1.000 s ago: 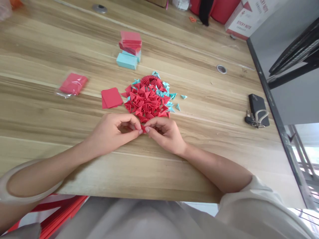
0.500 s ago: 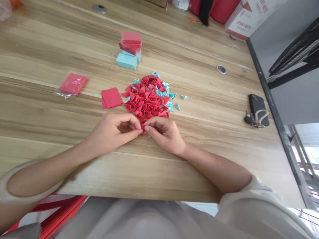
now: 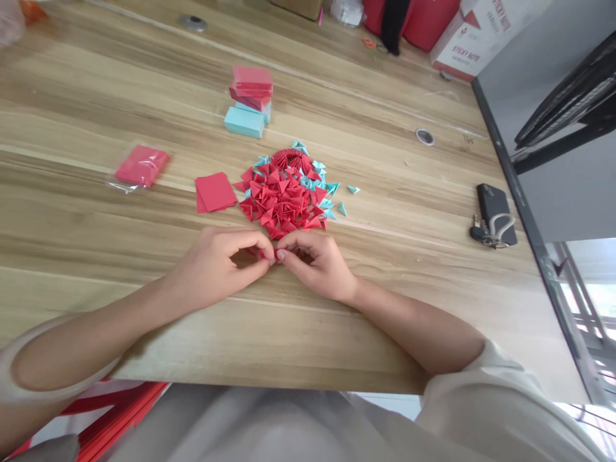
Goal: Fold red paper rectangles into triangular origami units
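Observation:
My left hand [image 3: 228, 260] and my right hand [image 3: 320, 264] meet in front of the paper pile, thumbs and forefingers pinching one small red piece of paper [image 3: 276, 255]. Fingertips cover most of that piece, so its folded shape is hard to make out. Just beyond them lies a heap of red folded paper triangles [image 3: 283, 199], with light blue triangles [image 3: 328, 205] along its right and back. A round red ring of joined folded pieces [image 3: 291, 159] sits at the heap's far side. Flat red paper sheets [image 3: 215, 192] lie to the left of the heap.
A wrapped red paper pack [image 3: 142, 167] lies at left. Farther back are stacked red packs [image 3: 252, 80] and light blue paper stacks [image 3: 244, 122]. At right rest a black phone-like object [image 3: 495, 204] and keys [image 3: 491, 236]. A sticky note box [image 3: 469, 42] stands at the back right.
My left hand has shifted slightly down, its fingers more arched. The red piece is turned a little between both hands' fingertips. The whole view has shifted slightly.

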The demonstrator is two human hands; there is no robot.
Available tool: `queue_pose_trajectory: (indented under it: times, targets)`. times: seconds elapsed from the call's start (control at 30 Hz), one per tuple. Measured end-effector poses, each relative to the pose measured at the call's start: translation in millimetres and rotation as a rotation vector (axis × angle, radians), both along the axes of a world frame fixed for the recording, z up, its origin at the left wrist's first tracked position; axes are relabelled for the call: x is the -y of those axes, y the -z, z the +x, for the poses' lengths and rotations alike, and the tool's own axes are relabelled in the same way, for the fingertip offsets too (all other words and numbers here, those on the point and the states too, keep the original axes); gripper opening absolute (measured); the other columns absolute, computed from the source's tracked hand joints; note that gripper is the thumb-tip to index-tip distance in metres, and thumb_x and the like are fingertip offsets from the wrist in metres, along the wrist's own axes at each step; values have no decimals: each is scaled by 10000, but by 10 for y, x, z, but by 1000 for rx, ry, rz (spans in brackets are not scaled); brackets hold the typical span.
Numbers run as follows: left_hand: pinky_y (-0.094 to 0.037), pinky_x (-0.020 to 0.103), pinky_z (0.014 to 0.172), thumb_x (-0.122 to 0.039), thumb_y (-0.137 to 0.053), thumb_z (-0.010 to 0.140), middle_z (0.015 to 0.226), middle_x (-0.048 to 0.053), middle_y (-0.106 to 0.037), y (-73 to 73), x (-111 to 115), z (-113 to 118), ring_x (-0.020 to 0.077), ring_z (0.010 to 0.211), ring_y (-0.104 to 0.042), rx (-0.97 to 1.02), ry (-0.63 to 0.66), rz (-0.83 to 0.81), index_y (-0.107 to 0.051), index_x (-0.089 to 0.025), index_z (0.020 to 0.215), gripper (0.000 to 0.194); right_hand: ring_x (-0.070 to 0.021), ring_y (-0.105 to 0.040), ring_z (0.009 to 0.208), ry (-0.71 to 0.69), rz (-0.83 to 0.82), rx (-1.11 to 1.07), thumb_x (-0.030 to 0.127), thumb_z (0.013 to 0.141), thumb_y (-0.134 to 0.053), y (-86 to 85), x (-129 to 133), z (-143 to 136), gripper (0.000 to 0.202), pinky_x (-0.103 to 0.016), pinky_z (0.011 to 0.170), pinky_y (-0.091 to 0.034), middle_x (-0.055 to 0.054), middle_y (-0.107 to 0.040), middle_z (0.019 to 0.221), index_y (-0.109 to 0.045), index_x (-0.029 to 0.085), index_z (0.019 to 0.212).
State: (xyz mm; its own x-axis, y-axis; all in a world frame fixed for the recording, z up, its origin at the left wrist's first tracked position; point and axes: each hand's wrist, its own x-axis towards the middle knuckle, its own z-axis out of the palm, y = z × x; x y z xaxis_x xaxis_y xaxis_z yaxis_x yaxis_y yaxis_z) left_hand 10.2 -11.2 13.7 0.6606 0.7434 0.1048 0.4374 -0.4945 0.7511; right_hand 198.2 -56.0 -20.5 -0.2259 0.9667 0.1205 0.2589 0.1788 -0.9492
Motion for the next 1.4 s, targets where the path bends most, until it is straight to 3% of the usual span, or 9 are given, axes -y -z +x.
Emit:
queue_pose_trajectory:
  times: [0.9,1.2,1.4]
  targets:
    - [-468,223,677,-243,-556,829,759,-15,-722,-20,21,3,129,648,-630,-27,0,48,-655,-205,736,141,-84,-521,573,-14,-8,11,213,873,-577,0,2,5,82,-207,545,-425,1,-652,707,-626,165,829]
    - [-465,213,672,-172,-543,857,755,-17,-722,14,14,-15,125,671,-651,-23,58,239,-641,-199,755,143,-83,-517,568,2,1,8,203,867,-576,-2,4,-4,80,-206,544,-416,6,-642,692,-624,167,814]
    - [-469,222,670,-159,-544,859,774,-16,-729,9,21,-13,133,682,-660,-33,75,267,-634,-205,768,136,-83,-513,559,-8,-3,-17,179,851,-579,-8,1,-6,66,-205,530,-407,7,-635,681,-621,161,803]
